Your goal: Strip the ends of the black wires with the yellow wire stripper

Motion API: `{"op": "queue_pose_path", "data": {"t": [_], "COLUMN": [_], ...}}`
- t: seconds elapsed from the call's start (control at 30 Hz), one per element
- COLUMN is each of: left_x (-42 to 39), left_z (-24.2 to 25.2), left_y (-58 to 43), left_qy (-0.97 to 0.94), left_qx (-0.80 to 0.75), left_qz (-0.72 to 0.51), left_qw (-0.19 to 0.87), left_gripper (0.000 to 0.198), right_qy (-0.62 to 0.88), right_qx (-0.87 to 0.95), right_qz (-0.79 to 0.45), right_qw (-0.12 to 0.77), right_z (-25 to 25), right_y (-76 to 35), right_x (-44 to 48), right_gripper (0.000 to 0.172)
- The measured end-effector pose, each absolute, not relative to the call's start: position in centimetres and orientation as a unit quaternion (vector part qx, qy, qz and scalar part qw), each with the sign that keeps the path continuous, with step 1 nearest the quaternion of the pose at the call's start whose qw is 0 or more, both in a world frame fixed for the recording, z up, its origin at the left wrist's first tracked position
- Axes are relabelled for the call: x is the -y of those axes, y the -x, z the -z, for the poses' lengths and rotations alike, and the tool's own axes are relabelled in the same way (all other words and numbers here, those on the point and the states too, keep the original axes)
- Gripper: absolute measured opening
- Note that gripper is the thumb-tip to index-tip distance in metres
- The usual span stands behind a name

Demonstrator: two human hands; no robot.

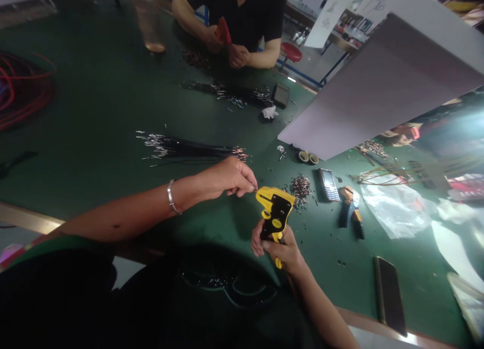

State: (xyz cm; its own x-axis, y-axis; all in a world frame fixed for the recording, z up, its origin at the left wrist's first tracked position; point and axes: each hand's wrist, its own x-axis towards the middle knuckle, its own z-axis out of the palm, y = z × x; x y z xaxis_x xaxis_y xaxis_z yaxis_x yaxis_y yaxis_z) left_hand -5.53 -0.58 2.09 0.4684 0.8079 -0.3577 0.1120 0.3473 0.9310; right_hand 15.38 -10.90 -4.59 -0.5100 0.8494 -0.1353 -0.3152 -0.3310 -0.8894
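Note:
My right hand (280, 250) is shut around the grip of a yellow and black wire stripper (276, 213), which it holds upright above the green mat. My left hand (234, 177), with a silver bangle (172, 196) on its wrist, pinches a thin wire (251, 188) right at the stripper's jaws. The wire is small and mostly hidden by my fingers. Behind my hands lies a bundle of black wires (189, 148) with bright stripped ends. A small heap of cut wire pieces (300, 188) sits just right of the stripper.
The green work surface (94, 112) holds a keypad phone (328, 184), orange pliers (351, 210), a smartphone (388, 296), a plastic bag (395, 208) and red cable coils (22, 89). Across it, a co-worker's hands (230, 46) hold a red tool. A grey sheet (378, 92) overhangs the right.

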Motion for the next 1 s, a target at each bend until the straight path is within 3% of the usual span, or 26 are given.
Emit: {"op": "queue_pose_path", "data": {"t": [0.43,1.0], "left_x": [0.3,0.0], "left_z": [-1.2,-0.7], "left_y": [5.5,5.3], "left_qy": [-0.543,-0.546], "left_qx": [-0.438,-0.471], "left_qz": [-0.257,-0.254], "left_qw": [0.669,0.645], "left_gripper": [0.004,0.006], "right_qy": [0.368,0.345], "right_qx": [0.451,0.399], "right_qz": [-0.719,-0.745], "right_qw": [0.38,0.408], "right_z": [5.8,6.2], "right_y": [-15.3,-15.2], "right_x": [11.8,10.6], "right_gripper": [0.014,0.018]}}
